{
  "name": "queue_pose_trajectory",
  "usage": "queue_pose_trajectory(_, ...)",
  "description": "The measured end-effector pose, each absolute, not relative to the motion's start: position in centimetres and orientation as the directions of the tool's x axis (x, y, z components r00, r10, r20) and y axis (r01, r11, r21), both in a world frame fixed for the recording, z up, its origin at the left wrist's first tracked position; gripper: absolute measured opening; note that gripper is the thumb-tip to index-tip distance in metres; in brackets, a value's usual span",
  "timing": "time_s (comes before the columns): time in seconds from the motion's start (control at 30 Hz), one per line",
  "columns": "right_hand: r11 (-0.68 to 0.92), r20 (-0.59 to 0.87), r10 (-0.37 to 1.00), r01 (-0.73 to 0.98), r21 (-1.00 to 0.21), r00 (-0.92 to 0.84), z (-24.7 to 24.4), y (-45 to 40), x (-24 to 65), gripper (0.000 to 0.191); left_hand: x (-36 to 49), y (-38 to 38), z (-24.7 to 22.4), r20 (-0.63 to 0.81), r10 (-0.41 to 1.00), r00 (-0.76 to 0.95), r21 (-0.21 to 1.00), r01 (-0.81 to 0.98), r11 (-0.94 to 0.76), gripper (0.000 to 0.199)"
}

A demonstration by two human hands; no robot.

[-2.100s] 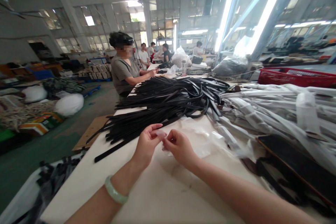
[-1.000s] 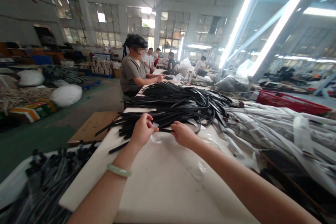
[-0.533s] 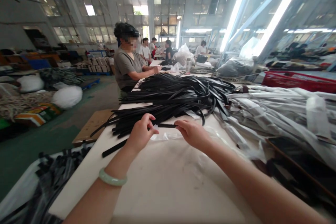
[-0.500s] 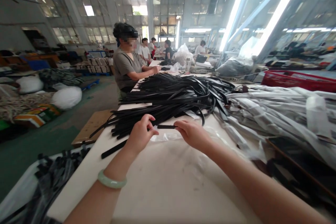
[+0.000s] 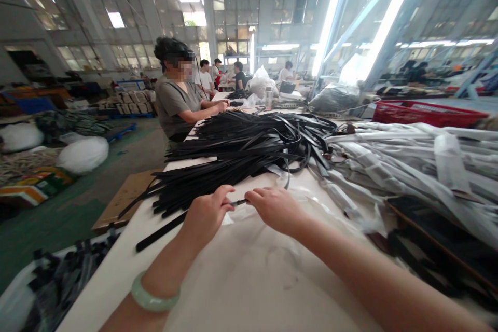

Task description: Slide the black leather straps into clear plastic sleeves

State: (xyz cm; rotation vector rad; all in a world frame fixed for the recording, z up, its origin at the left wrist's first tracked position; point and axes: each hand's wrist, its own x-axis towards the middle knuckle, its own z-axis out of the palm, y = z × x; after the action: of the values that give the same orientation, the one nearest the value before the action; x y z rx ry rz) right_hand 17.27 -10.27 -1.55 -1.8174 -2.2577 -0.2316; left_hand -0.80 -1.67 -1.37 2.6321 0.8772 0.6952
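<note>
A narrow black strap [image 5: 238,202] spans the short gap between my two hands. My left hand [image 5: 208,213], with a pale green bangle on its wrist, is closed in a pinch on the strap's left part. My right hand [image 5: 272,207] grips the strap from the other side, fingers folded over it. Another length of black strap [image 5: 161,232] sticks out to the left from behind my left hand; whether it is the same strap is hidden. Just beyond my hands lies a large pile of black straps [image 5: 233,150]. Thin clear plastic [image 5: 241,215] lies beneath my fingers.
White-wrapped straps [image 5: 389,161] cover the right of the white table [image 5: 249,280], with a red basket [image 5: 424,113] behind them. At lower left stands a bin of black straps [image 5: 66,275], near a cardboard box [image 5: 124,199]. A co-worker [image 5: 177,98] stands at the table's far left.
My hands have come closer together, so less strap shows between them. My right hand's fingers have folded further over it. The view has shifted slightly right.
</note>
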Motion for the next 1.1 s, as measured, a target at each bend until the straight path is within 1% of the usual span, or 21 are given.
queue_pose_trajectory(0.1,0.328,0.332,0.897,0.943,-0.058,-0.291,-2.0,-10.2,16.6,0.017,-1.1,-2.0,-1.7,0.462,0.445,0.767,0.152,0.426,-0.892,0.023)
queue_pose_trajectory(0.17,0.340,0.340,0.892,0.938,-0.068,-0.299,-1.8,-10.0,17.1,0.021,-1.7,-1.6,-1.5,0.519,0.374,0.768,0.046,0.412,-0.910,0.025)
queue_pose_trajectory(0.23,0.284,0.308,0.916,0.958,-0.050,-0.255,-1.3,-9.8,18.2,0.019,-2.4,-0.8,-1.2,0.577,0.392,0.716,-0.013,0.488,-0.873,0.030)
queue_pose_trajectory(0.3,0.224,0.270,0.939,0.975,-0.003,-0.215,-0.6,-9.7,19.1,0.010,-2.7,-0.2,-1.1,0.609,0.412,0.678,-0.055,0.555,-0.830,0.032)
queue_pose_trajectory(0.37,0.209,0.246,0.945,0.976,0.056,-0.217,0.0,-9.9,19.2,0.012,-2.5,-0.2,-1.3,0.606,0.369,0.705,-0.087,0.520,-0.850,0.031)
queue_pose_trajectory(0.47,0.254,0.223,0.937,0.963,0.093,-0.269,0.3,-10.5,17.8,0.014,-1.4,-1.4,-2.1,0.607,0.247,0.755,-0.098,0.379,-0.920,0.029)
queue_pose_trajectory(0.53,0.310,0.226,0.920,0.947,0.083,-0.321,0.0,-10.9,16.7,0.016,-0.8,-2.2,-2.4,0.637,0.186,0.749,-0.106,0.323,-0.940,0.028)
queue_pose_trajectory(0.6,0.357,0.254,0.897,0.932,0.061,-0.361,-0.5,-11.1,16.5,0.018,-0.5,-2.5,-2.5,0.640,0.153,0.753,-0.119,0.294,-0.948,0.027)
queue_pose_trajectory(0.67,0.353,0.290,0.892,0.935,0.029,-0.346,-0.9,-10.9,17.4,0.016,-0.7,-2.2,-2.2,0.625,0.193,0.757,-0.111,0.331,-0.937,0.026)
queue_pose_trajectory(0.77,0.264,0.293,0.922,0.964,-0.004,-0.251,-1.2,-10.2,19.6,0.015,-1.2,-1.4,-1.9,0.607,0.351,0.713,-0.040,0.469,-0.882,0.028)
queue_pose_trajectory(0.83,0.222,0.297,0.931,0.975,0.000,-0.212,-1.2,-9.8,20.1,0.016,-1.3,-1.4,-2.0,0.596,0.409,0.691,0.007,0.505,-0.863,0.029)
queue_pose_trajectory(0.9,0.236,0.313,0.922,0.972,0.020,-0.230,-1.2,-9.8,19.5,0.015,-1.0,-1.9,-2.4,0.585,0.394,0.709,0.020,0.473,-0.881,0.028)
queue_pose_trajectory(1.0,0.306,0.298,0.904,0.951,0.044,-0.305,-1.2,-10.4,17.7,0.013,-0.5,-2.9,-2.7,0.574,0.349,0.741,0.012,0.419,-0.908,0.027)
queue_pose_trajectory(1.1,0.338,0.297,0.896,0.941,0.021,-0.329,-1.3,-10.8,17.7,0.012,-0.7,-2.6,-2.5,0.570,0.366,0.736,0.038,0.422,-0.906,0.026)
